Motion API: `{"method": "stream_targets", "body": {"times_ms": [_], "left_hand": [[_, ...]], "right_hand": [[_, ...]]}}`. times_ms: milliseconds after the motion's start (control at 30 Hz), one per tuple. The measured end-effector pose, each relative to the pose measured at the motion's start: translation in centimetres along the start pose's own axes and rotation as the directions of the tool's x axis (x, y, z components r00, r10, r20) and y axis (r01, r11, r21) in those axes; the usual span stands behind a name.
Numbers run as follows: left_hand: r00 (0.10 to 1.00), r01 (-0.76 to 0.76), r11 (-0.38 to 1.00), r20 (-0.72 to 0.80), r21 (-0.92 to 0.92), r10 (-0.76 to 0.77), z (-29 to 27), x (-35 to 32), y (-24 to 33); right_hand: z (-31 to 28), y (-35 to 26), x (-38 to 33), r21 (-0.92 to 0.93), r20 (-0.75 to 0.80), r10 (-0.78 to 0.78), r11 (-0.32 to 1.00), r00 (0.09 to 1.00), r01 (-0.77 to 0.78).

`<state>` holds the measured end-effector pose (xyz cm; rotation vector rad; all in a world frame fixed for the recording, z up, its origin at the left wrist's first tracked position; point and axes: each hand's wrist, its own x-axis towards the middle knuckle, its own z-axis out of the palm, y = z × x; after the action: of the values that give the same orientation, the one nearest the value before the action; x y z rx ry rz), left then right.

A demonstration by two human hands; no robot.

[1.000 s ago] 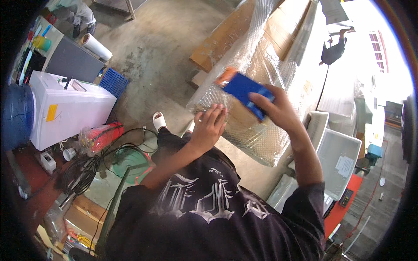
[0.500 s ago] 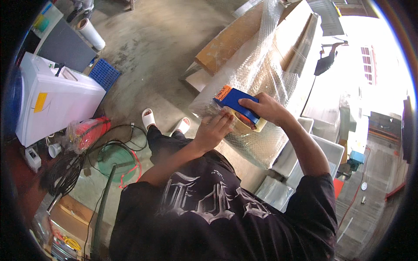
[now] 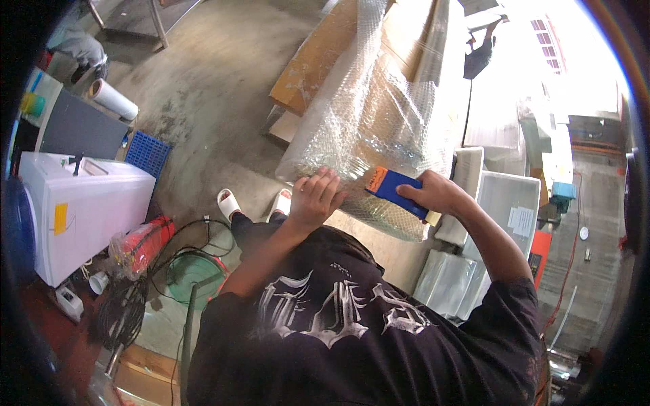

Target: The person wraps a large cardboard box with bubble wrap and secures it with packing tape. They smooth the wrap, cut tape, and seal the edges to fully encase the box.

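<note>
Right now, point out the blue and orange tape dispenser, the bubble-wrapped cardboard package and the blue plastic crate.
blue and orange tape dispenser (image 3: 396, 187), head view, blue body.
bubble-wrapped cardboard package (image 3: 379, 115), head view, wrapped top face.
blue plastic crate (image 3: 147, 153), head view, lattice side.

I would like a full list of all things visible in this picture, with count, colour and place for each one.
bubble-wrapped board: one, clear wrap over brown, upper centre, leaning over the floor
tape dispenser: one, blue with orange end, on the wrap's lower edge
white machine: one, white, left
crate: one, blue, beside the machine
roll: one, white, upper left on the floor
cables: a bundle, black, lower left
red bundle: one, red in clear plastic, lower left
bins: several, grey-white, right
slippers: two, white, on the person's feet
left hand: flat on the wrap
right hand: gripping the tape dispenser
</note>
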<state>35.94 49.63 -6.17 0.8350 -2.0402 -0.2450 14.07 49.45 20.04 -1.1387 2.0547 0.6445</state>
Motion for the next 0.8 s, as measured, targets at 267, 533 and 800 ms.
{"method": "stream_targets", "body": {"times_ms": [267,533,800], "left_hand": [[0.945,0.02,0.996,0.327,-0.092,0.011,-1.0,2.3,0.9],[0.912,-0.159,0.984,0.369,-0.081,0.178,0.3,3.0,0.2],[0.851,-0.163,0.985,0.496,-0.061,0.172,-0.3,4.4,1.0]], "right_hand": [[3.0,2.7,-2.0,0.158,-0.088,-0.021,0.987,0.996,0.035],[3.3,7.4,-4.3,0.18,-0.015,0.054,0.982,0.998,-0.05],[1.1,3.6,-2.8,-0.208,-0.065,0.151,0.965,0.986,-0.161]]}}
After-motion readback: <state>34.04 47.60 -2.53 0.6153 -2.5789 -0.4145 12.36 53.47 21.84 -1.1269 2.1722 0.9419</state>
